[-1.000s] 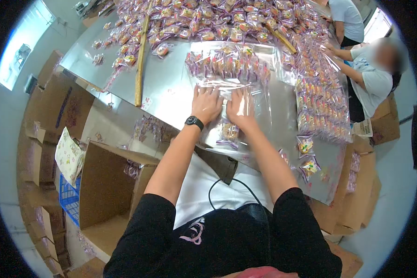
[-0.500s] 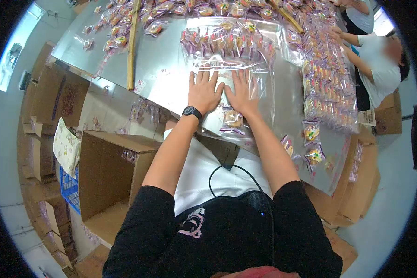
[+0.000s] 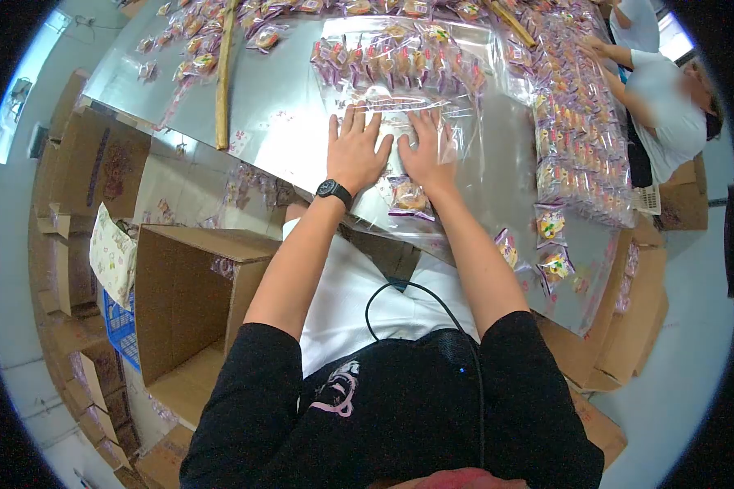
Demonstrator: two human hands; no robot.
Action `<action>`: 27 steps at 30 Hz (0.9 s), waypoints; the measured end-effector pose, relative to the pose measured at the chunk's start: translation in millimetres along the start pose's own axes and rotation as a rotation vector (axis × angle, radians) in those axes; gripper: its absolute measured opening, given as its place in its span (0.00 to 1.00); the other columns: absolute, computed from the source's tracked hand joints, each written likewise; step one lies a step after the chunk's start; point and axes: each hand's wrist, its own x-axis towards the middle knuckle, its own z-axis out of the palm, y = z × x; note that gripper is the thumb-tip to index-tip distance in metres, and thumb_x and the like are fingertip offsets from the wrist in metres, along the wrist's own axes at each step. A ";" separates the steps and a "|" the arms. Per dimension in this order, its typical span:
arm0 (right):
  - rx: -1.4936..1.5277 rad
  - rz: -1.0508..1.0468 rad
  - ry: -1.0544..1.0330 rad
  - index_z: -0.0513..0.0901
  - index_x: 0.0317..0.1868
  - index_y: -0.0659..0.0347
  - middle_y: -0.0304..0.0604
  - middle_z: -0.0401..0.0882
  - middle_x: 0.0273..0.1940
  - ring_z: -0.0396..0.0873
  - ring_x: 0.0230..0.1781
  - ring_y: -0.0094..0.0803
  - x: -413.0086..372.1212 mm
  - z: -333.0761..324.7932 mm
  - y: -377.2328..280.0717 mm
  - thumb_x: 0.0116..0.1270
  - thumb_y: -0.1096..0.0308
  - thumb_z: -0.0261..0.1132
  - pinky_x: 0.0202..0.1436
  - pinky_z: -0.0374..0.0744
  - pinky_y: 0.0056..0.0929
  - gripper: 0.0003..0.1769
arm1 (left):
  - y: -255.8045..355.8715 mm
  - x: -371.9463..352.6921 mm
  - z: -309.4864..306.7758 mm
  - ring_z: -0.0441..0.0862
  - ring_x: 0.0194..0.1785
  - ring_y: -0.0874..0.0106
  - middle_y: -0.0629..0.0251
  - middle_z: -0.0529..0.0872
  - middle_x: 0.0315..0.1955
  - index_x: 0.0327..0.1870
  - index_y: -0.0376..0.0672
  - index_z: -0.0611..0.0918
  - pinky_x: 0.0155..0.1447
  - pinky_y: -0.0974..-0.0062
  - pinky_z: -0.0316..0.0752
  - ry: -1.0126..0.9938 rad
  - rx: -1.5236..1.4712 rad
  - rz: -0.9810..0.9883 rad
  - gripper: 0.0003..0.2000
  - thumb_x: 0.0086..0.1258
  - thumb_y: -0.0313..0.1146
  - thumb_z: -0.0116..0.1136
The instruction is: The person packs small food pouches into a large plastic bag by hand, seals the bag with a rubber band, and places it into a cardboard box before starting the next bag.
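My left hand (image 3: 355, 159) lies flat, fingers spread, on the near part of a large clear plastic bag (image 3: 473, 191) on the metal table. Beside it, my right hand (image 3: 429, 159) also rests flat on the plastic, its fingers stretched out and partly under glare or film. Just beyond my fingertips, rows of small wrapped pastries (image 3: 395, 65) stand on edge inside the bag. One single wrapped pastry (image 3: 410, 198) sits close to my right wrist, near the table's front edge. Neither hand grips anything.
Wooden strips (image 3: 224, 98) divide the metal table (image 3: 277, 98), with loose wrapped pastries behind and left. Packed rows of pastries (image 3: 579, 155) line the right side, where a person (image 3: 665, 102) works. An open cardboard box (image 3: 183, 306) stands at my left; another carton (image 3: 632, 318) is right.
Both hands have slid slightly forward over the plastic, toward the pastry rows, still flat. The whole view has shifted a little. The single pastry stays near my right wrist.
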 end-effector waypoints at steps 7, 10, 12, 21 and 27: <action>-0.048 -0.001 -0.019 0.79 0.70 0.57 0.52 0.73 0.75 0.66 0.79 0.49 1.0 -8.7 -4.3 0.71 0.54 0.59 0.84 0.57 0.52 0.30 | 5.3 -0.8 -19.1 0.66 0.78 0.43 0.40 0.77 0.69 0.69 0.36 0.79 0.81 0.38 0.54 -0.004 0.063 0.214 0.24 0.80 0.41 0.50; -0.073 -0.036 -0.049 0.78 0.71 0.57 0.52 0.74 0.74 0.67 0.78 0.47 -0.6 -18.2 -7.2 0.71 0.55 0.59 0.83 0.59 0.51 0.31 | 30.3 -20.7 -43.1 0.67 0.76 0.40 0.40 0.79 0.66 0.68 0.35 0.80 0.80 0.40 0.57 0.025 -0.052 0.236 0.23 0.79 0.40 0.52; -0.044 -0.045 -0.050 0.78 0.71 0.58 0.52 0.74 0.74 0.68 0.78 0.47 -0.6 -13.8 -1.8 0.71 0.55 0.59 0.82 0.61 0.50 0.31 | 50.6 -37.3 -59.1 0.69 0.76 0.43 0.42 0.79 0.66 0.67 0.35 0.80 0.80 0.43 0.60 -0.208 -0.431 0.153 0.23 0.79 0.42 0.54; -0.040 0.019 -0.032 0.78 0.71 0.57 0.53 0.71 0.76 0.64 0.79 0.52 2.5 1.6 1.0 0.71 0.58 0.57 0.81 0.64 0.52 0.30 | 85.2 -88.5 -61.0 0.72 0.73 0.50 0.47 0.75 0.72 0.74 0.35 0.74 0.78 0.54 0.67 -0.027 -0.418 0.307 0.33 0.73 0.45 0.65; 0.068 0.017 0.002 0.77 0.70 0.58 0.52 0.70 0.77 0.64 0.79 0.53 0.1 9.3 5.8 0.72 0.56 0.58 0.82 0.63 0.52 0.29 | 82.0 -90.1 -68.9 0.75 0.70 0.54 0.53 0.79 0.67 0.71 0.37 0.76 0.74 0.58 0.72 -0.039 -0.343 0.317 0.34 0.60 0.33 0.72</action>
